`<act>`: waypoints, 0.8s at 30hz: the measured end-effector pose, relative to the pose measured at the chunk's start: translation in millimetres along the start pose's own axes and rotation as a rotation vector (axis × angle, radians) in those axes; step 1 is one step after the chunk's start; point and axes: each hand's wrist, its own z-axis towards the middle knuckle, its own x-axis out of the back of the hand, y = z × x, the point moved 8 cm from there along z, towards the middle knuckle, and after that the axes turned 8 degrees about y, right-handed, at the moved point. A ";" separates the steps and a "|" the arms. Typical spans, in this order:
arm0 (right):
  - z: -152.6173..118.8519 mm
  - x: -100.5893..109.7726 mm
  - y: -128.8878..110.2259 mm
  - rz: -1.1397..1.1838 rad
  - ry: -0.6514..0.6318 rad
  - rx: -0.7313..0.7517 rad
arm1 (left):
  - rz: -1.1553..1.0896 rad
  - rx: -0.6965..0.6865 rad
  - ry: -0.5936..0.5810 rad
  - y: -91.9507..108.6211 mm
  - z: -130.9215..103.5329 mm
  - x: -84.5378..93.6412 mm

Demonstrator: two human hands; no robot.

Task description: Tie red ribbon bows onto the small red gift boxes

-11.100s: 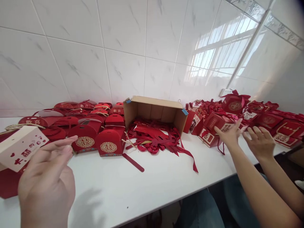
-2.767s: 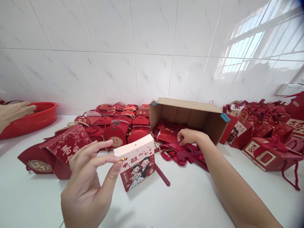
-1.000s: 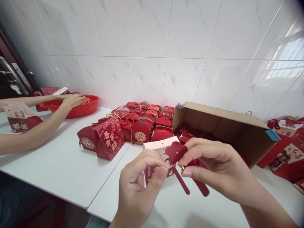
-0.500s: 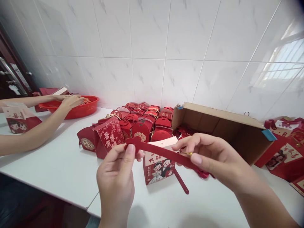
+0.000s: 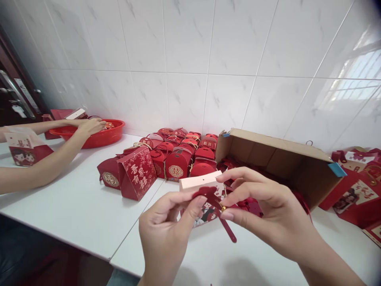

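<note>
My left hand [image 5: 166, 226] is closed, its thumb and fingers pinching the scalloped end of a dark red strap [image 5: 208, 193]. My right hand [image 5: 264, 206] is closed beside it, with a small gold stud [image 5: 223, 207] between thumb and fingertip, against the strap. The rest of the strap is largely hidden by the right hand. Just behind both hands stands a red and white gift box [image 5: 196, 183] with a cartoon couple on it, partly covered by them. Another flat red strip [image 5: 229, 230] sticks out past the box's lower right onto the table.
Many red gift boxes [image 5: 175, 165] are grouped against the tiled wall. An open cardboard box [image 5: 268, 147] lies at the right, larger red bags [image 5: 354, 186] beyond it. At the left, another person's arms [image 5: 59, 159] reach over a red basin [image 5: 107, 139].
My left hand has moved right, and the strap's scalloped end now meets the gold stud in my right hand. The strap was stretched between the hands before. The other person's arms hardly moved.
</note>
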 end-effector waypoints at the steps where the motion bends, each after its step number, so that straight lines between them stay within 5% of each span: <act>1: -0.4 -1.7 -0.7 -0.020 0.002 0.014 | 0.003 -0.014 -0.023 1.6 -2.2 -2.0; 8: -0.6 -2.5 2.5 -0.060 0.016 0.006 | 0.012 -0.157 -0.205 9.1 -4.9 -10.4; 17: -1.2 -5.8 0.6 -0.075 0.017 0.039 | -0.030 -0.199 -0.249 13.0 -5.6 -13.1; 24: 1.8 -8.1 10.6 0.024 -0.025 -0.085 | -0.008 -0.287 -0.359 14.4 -7.8 -18.2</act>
